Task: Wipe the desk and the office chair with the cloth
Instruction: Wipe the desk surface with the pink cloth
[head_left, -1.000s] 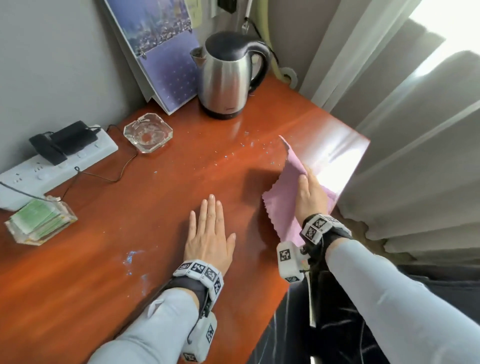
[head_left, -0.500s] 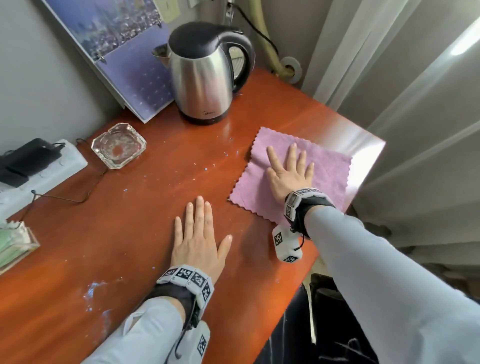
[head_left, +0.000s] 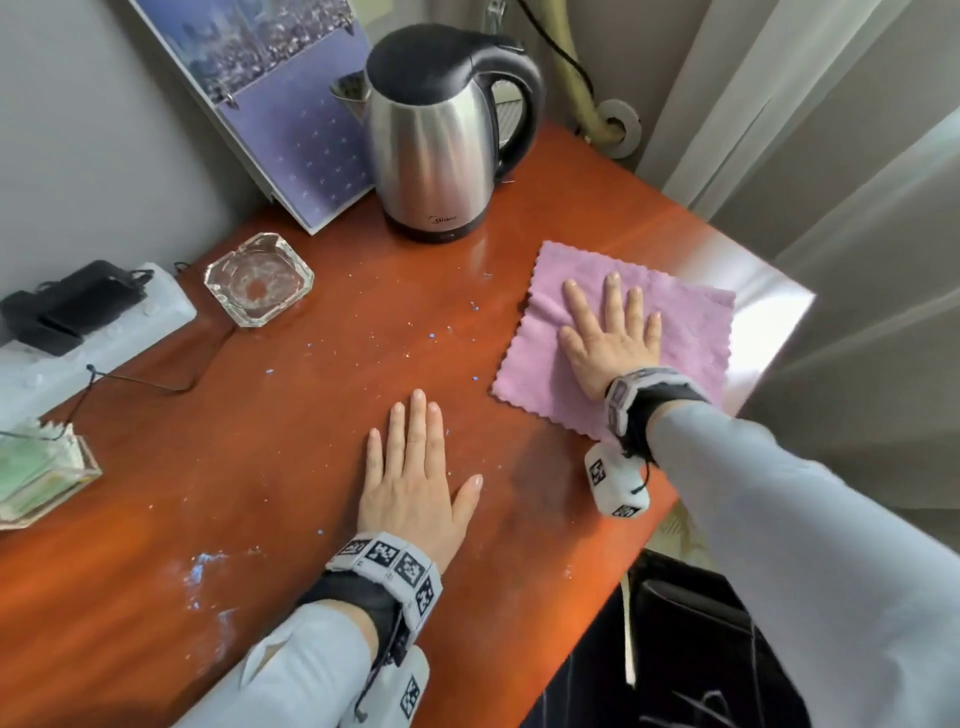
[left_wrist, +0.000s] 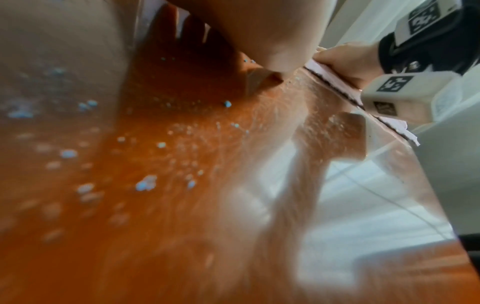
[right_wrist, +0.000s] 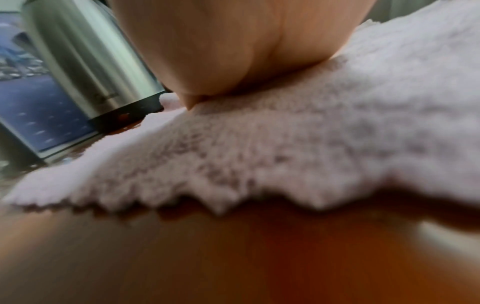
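A pink cloth (head_left: 691, 332) with a zigzag edge lies spread flat on the red-brown desk (head_left: 311, 415), near its right end. My right hand (head_left: 613, 332) presses on the cloth (right_wrist: 311, 127) with fingers straight and spread. My left hand (head_left: 415, 467) rests flat on the bare desk to the left of the cloth, fingers straight. Small pale blue specks (head_left: 431, 338) and smears (head_left: 202, 571) dot the desk (left_wrist: 130, 185). In the left wrist view the right hand (left_wrist: 345, 59) and the cloth's edge (left_wrist: 337, 80) show beyond the left palm. The chair (head_left: 701, 649) shows dark below the desk's front edge.
A steel kettle (head_left: 436, 135) stands at the back, just behind the cloth, beside a leaning calendar (head_left: 291, 93). A glass ashtray (head_left: 257, 278), a white power strip (head_left: 98, 338) with black plugs and a clear card holder (head_left: 36, 473) sit at left. Curtains (head_left: 831, 182) hang right.
The cloth, half lifted a second ago, now lies spread flat, and my right hand has moved forward onto it with fingers spread. The left hand has stayed flat on the desk.
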